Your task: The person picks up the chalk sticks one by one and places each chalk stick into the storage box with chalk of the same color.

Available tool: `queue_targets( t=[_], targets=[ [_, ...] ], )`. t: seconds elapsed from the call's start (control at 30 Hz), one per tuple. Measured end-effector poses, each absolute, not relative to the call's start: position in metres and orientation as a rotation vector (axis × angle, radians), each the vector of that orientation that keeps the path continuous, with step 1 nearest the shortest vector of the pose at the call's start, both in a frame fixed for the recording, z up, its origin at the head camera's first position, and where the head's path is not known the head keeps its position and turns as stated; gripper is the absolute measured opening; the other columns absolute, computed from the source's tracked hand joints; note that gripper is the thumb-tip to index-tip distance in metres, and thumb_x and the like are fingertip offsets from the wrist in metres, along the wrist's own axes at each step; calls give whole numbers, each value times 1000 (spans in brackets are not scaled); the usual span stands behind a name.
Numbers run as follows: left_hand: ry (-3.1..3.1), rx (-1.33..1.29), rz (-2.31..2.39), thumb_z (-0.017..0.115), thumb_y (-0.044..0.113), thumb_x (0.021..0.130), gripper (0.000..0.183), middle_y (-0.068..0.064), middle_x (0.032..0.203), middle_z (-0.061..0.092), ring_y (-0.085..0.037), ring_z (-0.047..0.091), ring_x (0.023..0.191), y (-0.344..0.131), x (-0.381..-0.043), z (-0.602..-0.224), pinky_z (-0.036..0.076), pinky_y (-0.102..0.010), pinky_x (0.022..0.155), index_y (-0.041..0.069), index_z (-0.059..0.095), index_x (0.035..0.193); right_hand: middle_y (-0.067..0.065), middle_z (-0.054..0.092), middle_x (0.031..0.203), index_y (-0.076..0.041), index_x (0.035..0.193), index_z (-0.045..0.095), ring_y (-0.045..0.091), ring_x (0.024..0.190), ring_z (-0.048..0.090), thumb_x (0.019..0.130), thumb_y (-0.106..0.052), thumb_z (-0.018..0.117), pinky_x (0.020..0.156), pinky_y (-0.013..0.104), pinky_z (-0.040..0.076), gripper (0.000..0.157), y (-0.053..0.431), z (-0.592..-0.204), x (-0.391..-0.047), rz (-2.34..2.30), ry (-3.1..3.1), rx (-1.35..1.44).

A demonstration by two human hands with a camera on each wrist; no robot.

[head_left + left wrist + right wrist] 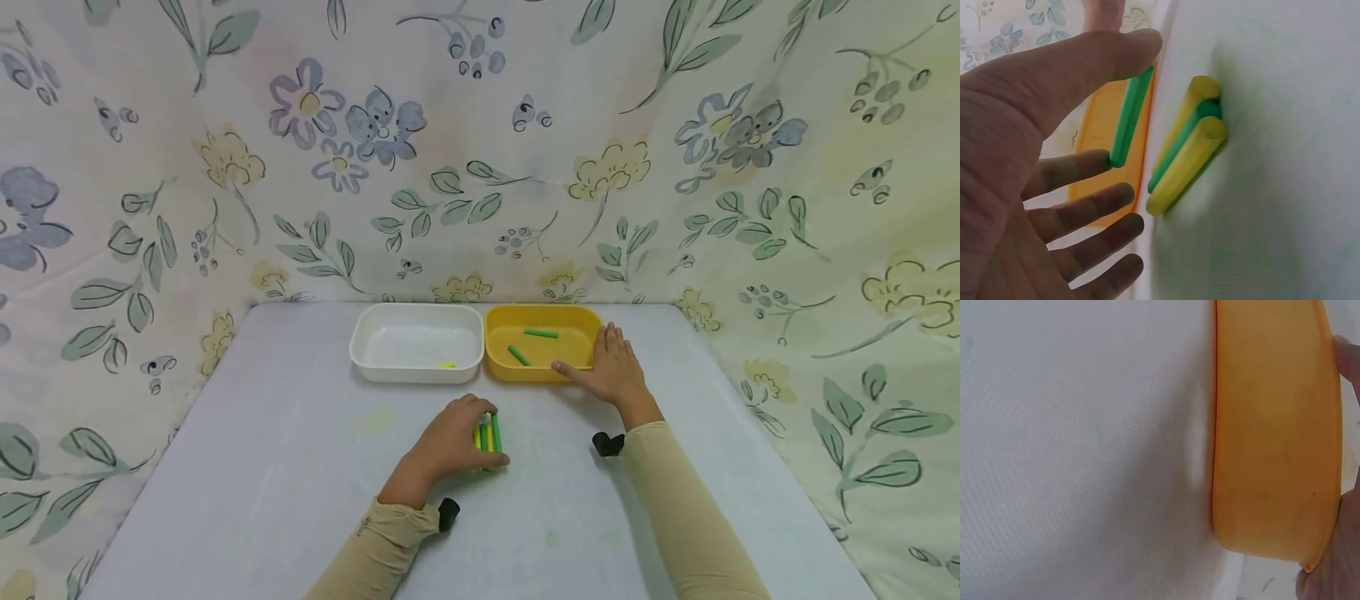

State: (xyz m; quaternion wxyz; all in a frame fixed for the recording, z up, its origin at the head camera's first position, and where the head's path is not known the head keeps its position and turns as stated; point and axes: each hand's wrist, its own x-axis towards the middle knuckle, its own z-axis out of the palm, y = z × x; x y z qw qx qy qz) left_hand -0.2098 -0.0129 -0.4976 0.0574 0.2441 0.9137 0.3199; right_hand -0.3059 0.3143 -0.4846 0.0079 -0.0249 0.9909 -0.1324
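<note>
My left hand (450,435) is at the middle of the table and pinches a green chalk stick (1130,119) between thumb and index fingertip; its other fingers are spread. Just beyond that stick in the left wrist view, a yellow chalk stick (1188,165), another green one (1180,153) and a second yellow one (1192,100) lie side by side on the white cloth. My right hand (617,367) rests on the near right corner of the orange-yellow tray (543,375), fingers straight along its right side, thumb at the front rim. Inside that tray are two green chalk sticks (541,333).
A white tray (416,375) stands against the left side of the orange-yellow one, with a small yellow piece (447,365) inside. The white tablecloth (285,467) meets a floral curtain (450,233) behind. Black wrist pieces (608,444) show beside both sleeves.
</note>
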Motion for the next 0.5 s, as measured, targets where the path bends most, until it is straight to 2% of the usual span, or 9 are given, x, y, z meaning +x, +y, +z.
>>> queue_targets(
  t=[0.23,0.5],
  targets=[
    [2785,711,1053,90,53,81,80,-7,139,66,-26,60,127,-12,-213,-487,52,-50,111,12,63,143,32,-5,175,11,165,0,48,164,0,84,-97,43,134,60,3,142,315,-485,-305,-429,3106,-84],
    [2809,753,1135,90,50,83,74,-4,142,66,-28,60,133,-9,-220,-472,51,-49,112,17,63,144,32,-7,175,12,165,-2,49,164,-2,83,-98,42,133,61,1,143,315,-487,-306,-425,3104,-85]
  ],
)
